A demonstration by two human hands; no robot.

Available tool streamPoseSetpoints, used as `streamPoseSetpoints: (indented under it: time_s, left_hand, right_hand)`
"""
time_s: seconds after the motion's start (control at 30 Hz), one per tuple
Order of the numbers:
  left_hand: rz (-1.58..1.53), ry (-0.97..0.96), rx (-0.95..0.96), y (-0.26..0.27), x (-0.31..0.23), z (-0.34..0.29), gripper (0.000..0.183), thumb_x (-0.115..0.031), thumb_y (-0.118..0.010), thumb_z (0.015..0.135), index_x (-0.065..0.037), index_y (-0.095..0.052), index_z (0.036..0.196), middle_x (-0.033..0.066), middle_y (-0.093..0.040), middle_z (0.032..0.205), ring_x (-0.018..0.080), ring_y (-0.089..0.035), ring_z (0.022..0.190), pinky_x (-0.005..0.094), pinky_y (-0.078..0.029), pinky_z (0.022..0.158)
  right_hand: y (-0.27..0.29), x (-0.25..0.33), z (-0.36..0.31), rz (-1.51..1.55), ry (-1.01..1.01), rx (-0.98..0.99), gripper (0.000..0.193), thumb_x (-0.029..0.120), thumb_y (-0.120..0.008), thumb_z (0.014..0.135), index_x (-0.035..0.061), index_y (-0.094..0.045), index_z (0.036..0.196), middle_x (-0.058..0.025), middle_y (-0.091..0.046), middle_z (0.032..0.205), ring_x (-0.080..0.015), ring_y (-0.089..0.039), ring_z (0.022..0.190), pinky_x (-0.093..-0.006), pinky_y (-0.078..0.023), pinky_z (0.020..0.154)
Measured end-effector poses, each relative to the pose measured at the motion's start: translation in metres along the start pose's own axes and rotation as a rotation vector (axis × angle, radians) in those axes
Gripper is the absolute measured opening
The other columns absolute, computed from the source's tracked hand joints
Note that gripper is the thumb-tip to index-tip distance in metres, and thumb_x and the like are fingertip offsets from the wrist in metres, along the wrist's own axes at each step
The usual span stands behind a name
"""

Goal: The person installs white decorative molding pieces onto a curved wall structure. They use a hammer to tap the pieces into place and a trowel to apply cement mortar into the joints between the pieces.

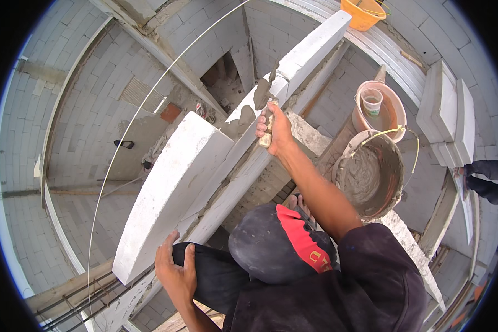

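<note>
My right hand (pixel 275 130) is wrapped round the pale, worn handle of a trowel (pixel 269 123). Grey mortar covers its blade, which lies against the upper part of the wall at the gap between two white blocks. More mortar (pixel 241 120) is spread on the lower course there. The nearer white block (pixel 169 182) stands lengthwise on the wall, and the farther white block (pixel 312 47) continues the line beyond the gap. My left hand (pixel 176 268) is beside my knee, close to the near block's lower end, with fingers apart and nothing in it.
On the right, a bucket of wet mortar (pixel 365 177) stands beside a pinkish bucket (pixel 395 99) with a small plastic cup (pixel 372 101) inside. White blocks (pixel 445 113) are stacked farther right, near another person's legs (pixel 484 180). An orange bucket (pixel 362 14) sits at the top. Deep rooms drop away left.
</note>
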State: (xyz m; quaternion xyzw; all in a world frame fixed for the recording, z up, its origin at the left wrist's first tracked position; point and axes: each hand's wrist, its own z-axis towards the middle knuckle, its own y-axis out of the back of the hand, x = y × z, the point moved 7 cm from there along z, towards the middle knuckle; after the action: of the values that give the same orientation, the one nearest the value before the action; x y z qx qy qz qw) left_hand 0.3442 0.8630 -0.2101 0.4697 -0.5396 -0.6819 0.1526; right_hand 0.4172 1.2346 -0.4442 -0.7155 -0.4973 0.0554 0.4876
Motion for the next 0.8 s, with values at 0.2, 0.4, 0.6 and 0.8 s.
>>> streamPoseSetpoints:
  time_s: [0.2,0.4,0.6,0.8]
  left_hand:
    - [0.063,-0.004,0.045,-0.005,0.001,0.007,0.045,-0.017,-0.083,0.088,-0.005,-0.072,0.130,0.0181,-0.075,0.119,0.0386,-0.069,0.114,0.0460,-0.051,0.102]
    - [0.032,0.075,0.096,-0.008,-0.003,0.013,0.047,-0.018,-0.081,0.090,-0.002,-0.070,0.133,0.0196,-0.076,0.124,0.0367,-0.070,0.123,0.0459,-0.048,0.110]
    - [0.047,0.005,0.025,-0.004,0.007,0.007,0.047,-0.022,-0.083,0.089,-0.007,-0.071,0.131,0.0174,-0.075,0.117,0.0388,-0.068,0.111,0.0475,-0.051,0.100]
    - [0.031,-0.019,0.027,-0.006,0.003,0.010,0.046,-0.023,-0.083,0.088,-0.006,-0.071,0.130,0.0168,-0.075,0.116,0.0399,-0.068,0.110,0.0473,-0.051,0.100]
  right_hand:
    - [-0.005,0.060,0.031,0.103,0.096,0.042,0.030,0.037,-0.061,0.104,0.0121,-0.052,0.090,0.0001,-0.049,0.073,-0.0119,-0.048,0.055,-0.0284,-0.040,0.047]
    - [0.034,0.070,0.068,0.179,0.031,0.115,0.031,0.038,-0.062,0.104,0.0109,-0.052,0.091,0.0003,-0.048,0.072,-0.0112,-0.045,0.054,-0.0273,-0.039,0.047]
    - [0.014,0.104,0.017,-0.546,0.246,-0.035,0.034,0.037,-0.060,0.105,0.0031,-0.058,0.104,-0.0105,-0.064,0.078,-0.0237,-0.062,0.062,-0.0370,-0.050,0.055]
    - [0.019,0.138,-0.023,-1.821,0.702,-0.450,0.038,0.031,-0.066,0.102,0.0007,-0.056,0.124,-0.0309,-0.073,0.106,-0.0527,-0.070,0.100,-0.0585,-0.053,0.087]
